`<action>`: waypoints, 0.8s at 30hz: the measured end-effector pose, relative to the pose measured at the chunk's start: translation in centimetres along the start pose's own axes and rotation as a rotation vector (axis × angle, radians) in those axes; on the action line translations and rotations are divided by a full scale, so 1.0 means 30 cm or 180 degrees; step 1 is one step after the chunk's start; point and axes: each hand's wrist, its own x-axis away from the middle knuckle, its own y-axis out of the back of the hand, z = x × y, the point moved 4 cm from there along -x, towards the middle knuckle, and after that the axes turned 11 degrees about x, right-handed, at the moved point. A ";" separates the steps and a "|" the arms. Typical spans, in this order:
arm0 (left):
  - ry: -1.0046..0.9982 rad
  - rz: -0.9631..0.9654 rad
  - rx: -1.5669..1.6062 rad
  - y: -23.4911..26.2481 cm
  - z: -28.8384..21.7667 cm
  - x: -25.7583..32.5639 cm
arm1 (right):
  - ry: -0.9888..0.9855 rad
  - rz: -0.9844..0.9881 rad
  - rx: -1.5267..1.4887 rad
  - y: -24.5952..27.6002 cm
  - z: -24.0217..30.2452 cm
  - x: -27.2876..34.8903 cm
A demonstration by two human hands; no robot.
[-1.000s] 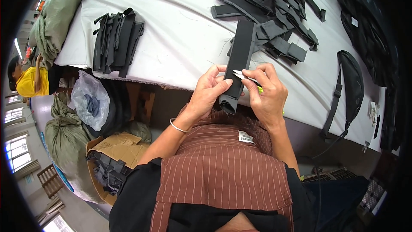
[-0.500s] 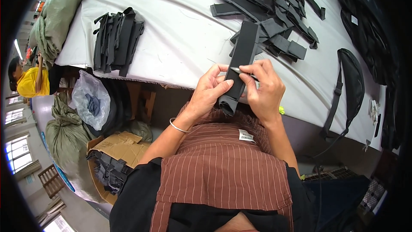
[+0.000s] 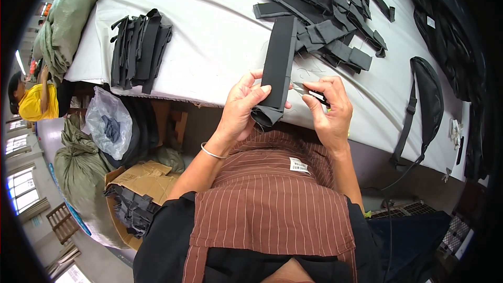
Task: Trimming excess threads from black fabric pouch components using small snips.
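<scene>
My left hand [image 3: 243, 102] grips the lower part of a black fabric strip [image 3: 277, 57], thumb on top and fingers behind it. The strip stands up away from me, and its near end curls into a fold. Just right of the strip's edge, my right hand [image 3: 331, 112] is closed on small thread snips [image 3: 314, 94]; their pale blades point left toward the strip, and the fingers partly hide the dark handle. Loose threads lie by the blades. Beyond the strip is a heap of similar dark fabric strips [image 3: 327, 13].
A neat row of dark strips [image 3: 139, 50] lies on the white-covered table [image 3: 209, 36] at left. A black waist bag [image 3: 427, 105] and dark garments [image 3: 445, 36] lie at right. Below left are a cardboard box [image 3: 146, 178] and sacks [image 3: 78, 167]. Another person [image 3: 39, 102] is far left.
My left hand and the strip have shifted left and turned the strip slightly. My right hand has drawn back off the strip, and the snips now show beside its edge.
</scene>
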 end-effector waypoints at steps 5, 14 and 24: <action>0.0065 0.0043 -0.0071 -0.006 0.007 0.001 | -0.0009 -0.0065 0.0071 -0.003 0.007 -0.013; -0.0406 0.0140 -0.0378 0.002 -0.005 0.000 | -0.0265 0.0021 -0.0557 0.005 0.005 -0.040; -0.0058 -0.0125 -0.0261 0.060 0.011 -0.023 | -0.0704 0.0769 -0.1092 -0.114 0.017 -0.050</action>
